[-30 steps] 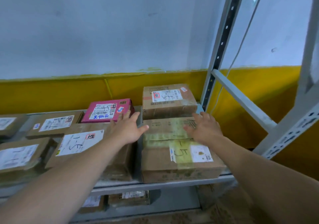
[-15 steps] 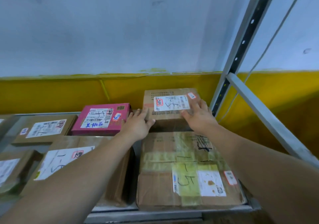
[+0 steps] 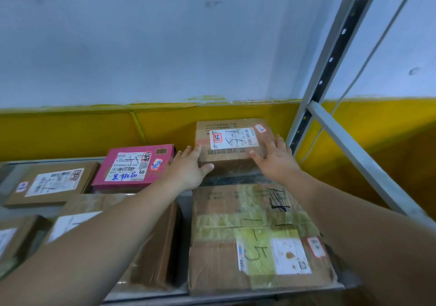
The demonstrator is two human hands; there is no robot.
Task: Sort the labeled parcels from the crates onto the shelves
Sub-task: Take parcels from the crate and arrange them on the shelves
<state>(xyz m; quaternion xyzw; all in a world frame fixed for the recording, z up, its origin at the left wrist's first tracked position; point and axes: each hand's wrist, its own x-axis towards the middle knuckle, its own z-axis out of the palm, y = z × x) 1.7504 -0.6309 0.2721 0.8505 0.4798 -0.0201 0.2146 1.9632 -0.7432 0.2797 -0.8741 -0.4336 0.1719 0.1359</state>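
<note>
**While Touched From Both Sides: Parcel at the Back**

While reaching over the big taped parcel (image 3: 254,242), touches the small brown parcel marked 1-5 (image 3: 236,145) with both hands. Sits at the back right of the shelf (image 3: 153,292), near the grey post (image 3: 326,69). Lies long side left to right, just ahead of the fingers (image 3: 271,144), between the hands. Has the left hand (image 3: 188,171) flat on its left end, thumb at the front edge, and the right hand (image 3: 274,161) flat on its top right. All straight, nothing curled round it. Neither hand nearer.
</note>
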